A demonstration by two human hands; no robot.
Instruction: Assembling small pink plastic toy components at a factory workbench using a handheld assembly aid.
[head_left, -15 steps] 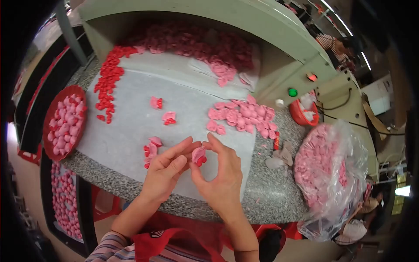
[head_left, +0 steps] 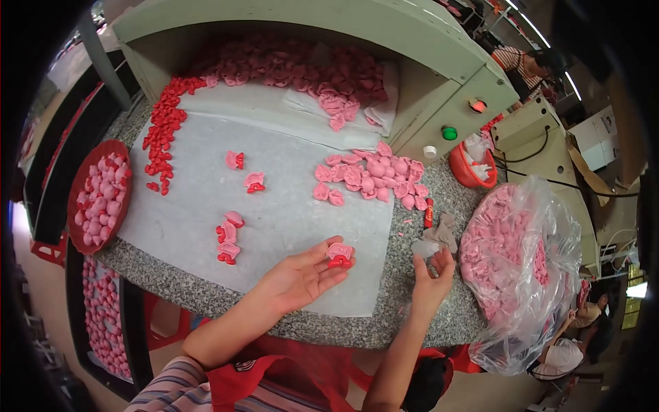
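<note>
And there was the left hand [head_left: 298, 283], palm up above the white sheet [head_left: 288, 220] on the granite counter [head_left: 439, 333], fingers loosely spread, thumb and fingertips holding a pink-and-red piece [head_left: 340, 255]! Over to its right, the right hand [head_left: 431, 287] had its fingers part-curled, tips at a translucent scrap [head_left: 424, 248] near a crumpled tan cloth [head_left: 445, 232]; whether they gripped it, you couldn't tell. Beyond, a short column of similar pieces [head_left: 228, 233] lay on the sheet, then the pink cups [head_left: 377, 177], bunched at the right.
</note>
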